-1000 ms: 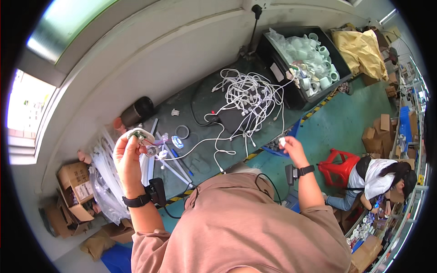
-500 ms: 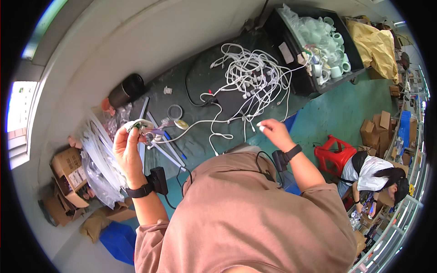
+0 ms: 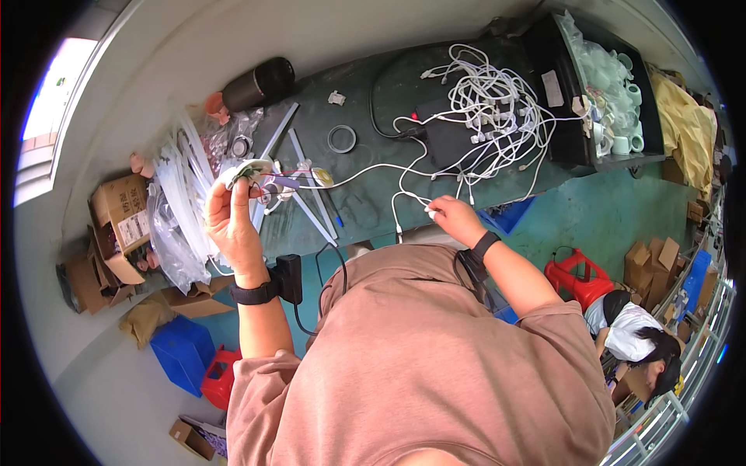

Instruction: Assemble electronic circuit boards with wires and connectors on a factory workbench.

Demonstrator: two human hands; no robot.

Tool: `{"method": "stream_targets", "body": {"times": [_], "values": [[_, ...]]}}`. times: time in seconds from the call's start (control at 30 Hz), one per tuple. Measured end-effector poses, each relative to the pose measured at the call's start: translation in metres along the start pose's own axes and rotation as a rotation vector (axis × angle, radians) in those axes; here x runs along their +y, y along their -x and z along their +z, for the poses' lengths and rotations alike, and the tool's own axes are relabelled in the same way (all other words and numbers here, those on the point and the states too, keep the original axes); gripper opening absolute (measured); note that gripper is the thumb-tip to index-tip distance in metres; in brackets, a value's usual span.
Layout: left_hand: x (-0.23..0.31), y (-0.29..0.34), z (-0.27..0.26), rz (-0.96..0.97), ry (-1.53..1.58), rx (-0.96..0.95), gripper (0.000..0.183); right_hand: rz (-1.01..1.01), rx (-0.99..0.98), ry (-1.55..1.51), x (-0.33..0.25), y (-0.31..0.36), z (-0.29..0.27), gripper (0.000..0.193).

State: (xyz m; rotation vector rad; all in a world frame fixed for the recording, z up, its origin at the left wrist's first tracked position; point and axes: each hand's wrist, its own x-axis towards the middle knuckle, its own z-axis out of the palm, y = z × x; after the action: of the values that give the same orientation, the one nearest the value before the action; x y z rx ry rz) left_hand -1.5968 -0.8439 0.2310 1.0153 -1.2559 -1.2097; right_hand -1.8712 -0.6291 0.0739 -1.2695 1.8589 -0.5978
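My left hand (image 3: 237, 210) is closed in a pinch around a round white device (image 3: 250, 168) with a green circuit board and thin coloured wires, raised over the table. Below it hang purple and white parts, partly hidden by the wires. My right hand (image 3: 458, 219) is closed at the table's front edge, its fingertips on a thin white cable (image 3: 412, 193). Something small and white shows at the fingertips; what it is, I cannot tell. From near the device, another stretch of white cable (image 3: 365, 170) runs right toward a tangled pile of white cables (image 3: 497, 105) with several plugs.
A black bin (image 3: 553, 116) of white round parts and plastic bags stands far right. Left lie white plastic strips (image 3: 183, 175), a dark cylinder (image 3: 260, 83) and a cardboard box (image 3: 120, 206). A grey ring (image 3: 342, 139) lies mid-table. Another person (image 3: 633, 330) works at the right.
My right hand has moved down onto the white cable, which now reaches its fingertips. My left hand still holds the device. The whole view has shifted, with the table appearing farther right.
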Motion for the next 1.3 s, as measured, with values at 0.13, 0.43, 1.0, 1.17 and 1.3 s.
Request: {"method": "stream_targets", "body": {"times": [0.13, 0.43, 1.0, 1.17, 1.3], "values": [[0.013, -0.004, -0.018, 0.144, -0.024, 0.057, 0.015, -0.214, -0.085, 0.075, -0.014, -0.011, 0.02, 0.015], [0.03, 0.002, -0.042, 0.174, 0.063, 0.074, 0.016, -0.824, -0.323, 0.628, -0.027, -0.038, 0.054, 0.007], [-0.014, 0.011, 0.013, -0.395, -0.148, -0.69, 0.03, -0.118, -0.118, -0.809, -0.176, -0.044, -0.067, 0.028], [-0.012, 0.008, 0.027, -0.339, -0.182, -0.75, 0.033, -0.158, -0.112, -0.529, -0.195, -0.045, -0.07, 0.019], [-0.016, 0.0, 0.032, -0.324, -0.31, -0.805, 0.032, -0.237, -0.015, -0.369, -0.196, -0.054, -0.071, 0.014]]}}
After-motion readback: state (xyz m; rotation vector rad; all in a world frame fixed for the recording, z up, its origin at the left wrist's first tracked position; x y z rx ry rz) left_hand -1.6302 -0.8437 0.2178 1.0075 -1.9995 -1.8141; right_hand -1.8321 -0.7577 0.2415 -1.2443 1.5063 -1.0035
